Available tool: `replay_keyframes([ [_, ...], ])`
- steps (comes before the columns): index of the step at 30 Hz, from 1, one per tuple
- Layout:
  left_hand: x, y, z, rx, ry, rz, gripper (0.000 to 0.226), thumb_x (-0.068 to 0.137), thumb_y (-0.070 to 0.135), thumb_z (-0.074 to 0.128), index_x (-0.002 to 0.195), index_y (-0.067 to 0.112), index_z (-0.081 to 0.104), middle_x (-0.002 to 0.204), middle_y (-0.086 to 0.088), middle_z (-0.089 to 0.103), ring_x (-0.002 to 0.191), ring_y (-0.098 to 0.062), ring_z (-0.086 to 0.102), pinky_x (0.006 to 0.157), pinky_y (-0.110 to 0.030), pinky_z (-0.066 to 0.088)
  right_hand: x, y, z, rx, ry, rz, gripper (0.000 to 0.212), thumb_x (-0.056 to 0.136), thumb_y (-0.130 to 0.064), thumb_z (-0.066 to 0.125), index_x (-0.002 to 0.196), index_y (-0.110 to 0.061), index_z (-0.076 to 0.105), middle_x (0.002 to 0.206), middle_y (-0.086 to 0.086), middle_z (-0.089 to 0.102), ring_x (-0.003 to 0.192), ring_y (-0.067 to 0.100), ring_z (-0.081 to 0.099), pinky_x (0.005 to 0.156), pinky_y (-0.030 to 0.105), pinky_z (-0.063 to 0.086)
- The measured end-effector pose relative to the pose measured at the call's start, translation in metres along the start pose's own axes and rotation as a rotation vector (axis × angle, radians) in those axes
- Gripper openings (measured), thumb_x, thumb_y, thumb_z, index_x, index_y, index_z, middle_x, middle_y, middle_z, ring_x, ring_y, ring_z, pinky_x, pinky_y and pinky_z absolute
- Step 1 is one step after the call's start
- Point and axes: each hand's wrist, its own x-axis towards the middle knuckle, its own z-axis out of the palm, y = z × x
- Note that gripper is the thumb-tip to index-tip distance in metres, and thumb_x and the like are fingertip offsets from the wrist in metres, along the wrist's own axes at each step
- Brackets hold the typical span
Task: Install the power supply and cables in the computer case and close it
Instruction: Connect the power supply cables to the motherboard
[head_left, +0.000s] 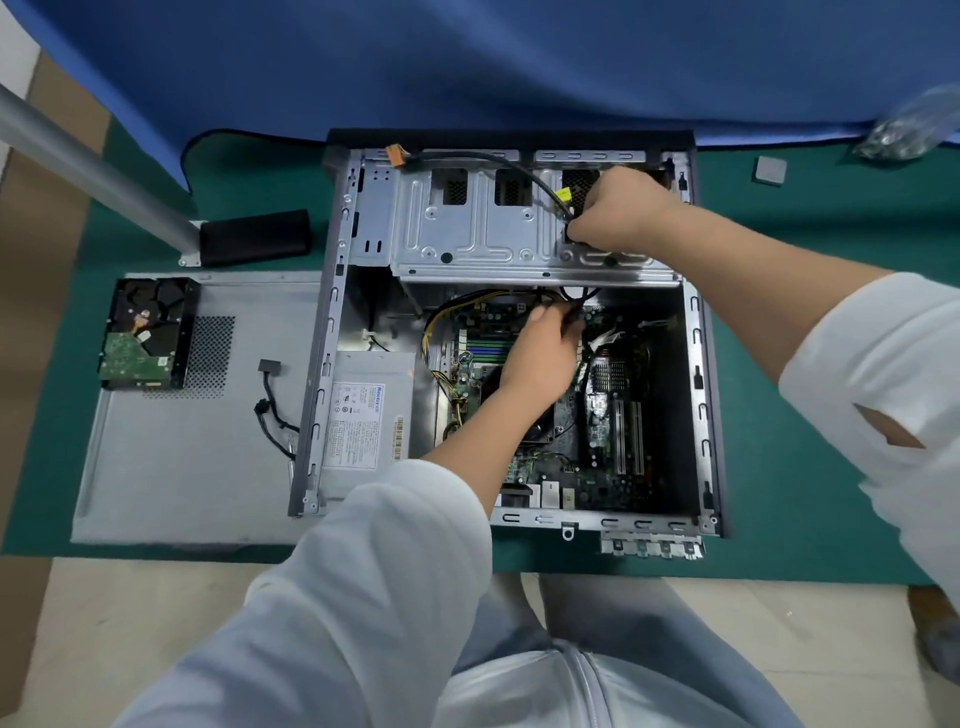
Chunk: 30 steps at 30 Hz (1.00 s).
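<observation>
The open computer case (704, 364) lies on its side on the green mat. A grey power supply (366, 415) sits in its lower left corner, with yellow and black wires running up over the motherboard (608, 415). My left hand (540, 353) reaches inside and grips a bundle of black cables just below the drive cage (488, 228). My right hand (618, 210) is on top of the cage at the right, pinching a black cable (498, 158) that arcs left to an orange connector (396, 156). A yellow tag (562, 196) hangs beside that hand.
The grey side panel (182, 457) lies left of the case with a hard drive (148, 332) on it. A black cable with a connector (270, 384) trails over the case's left wall. A black block (254, 236), a metal pole (88, 166), a small grey square (770, 170) and a bag (909, 130) sit around.
</observation>
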Motion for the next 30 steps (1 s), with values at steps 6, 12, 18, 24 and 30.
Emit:
replay_keyframes([
  [6,-0.006,-0.021,-0.005,0.4,0.001,0.036,0.041,0.098,0.047,0.038,0.117,0.015,0.054,0.12,-0.002,0.05,0.098,-0.027,0.057,0.081,-0.041,0.047,-0.001,0.012,0.009,0.067,0.062,-0.063,0.029,0.088,-0.029,0.059,0.084,-0.003,0.071,0.078,0.014,0.068,0.071,0.024,0.059,0.065,0.029,0.046],
  [12,0.004,-0.013,-0.017,0.713,0.104,0.137,0.052,0.102,0.046,0.026,0.087,0.013,0.064,0.096,-0.006,0.064,0.095,-0.028,0.057,0.075,-0.036,0.038,-0.004,0.022,0.017,0.17,0.12,-0.098,0.022,0.093,-0.033,0.056,0.085,-0.013,0.062,0.062,-0.007,0.054,0.058,0.008,0.047,0.05,0.025,0.031],
  [18,-0.015,-0.041,-0.017,0.493,0.138,0.107,0.027,0.099,0.019,0.042,0.118,0.01,0.059,0.111,-0.009,0.061,0.11,-0.025,0.048,0.093,-0.033,0.037,-0.006,0.031,0.023,0.394,0.22,-0.007,0.018,0.092,-0.026,0.051,0.08,-0.012,0.052,0.065,-0.001,0.053,0.06,0.017,0.048,0.053,0.026,0.034],
  [24,-0.021,-0.054,-0.018,0.337,0.021,-0.046,0.054,0.099,0.048,0.03,0.09,0.011,0.068,0.127,-0.011,0.054,0.131,-0.021,0.037,0.107,-0.037,0.034,0.005,0.021,0.009,0.415,0.123,0.066,0.039,0.095,-0.037,0.042,0.068,-0.014,0.057,0.052,0.0,0.051,0.045,0.018,0.047,0.049,0.026,0.035],
  [30,-0.022,-0.056,-0.02,0.178,0.075,0.015,0.04,0.103,0.027,0.029,0.12,0.009,0.061,0.125,0.003,0.06,0.128,-0.014,0.043,0.108,-0.022,0.029,0.009,0.033,0.019,0.813,0.197,0.12,0.003,0.098,-0.017,0.04,0.097,-0.015,0.039,0.064,0.004,0.048,0.034,0.007,0.039,0.035,0.02,0.03],
])
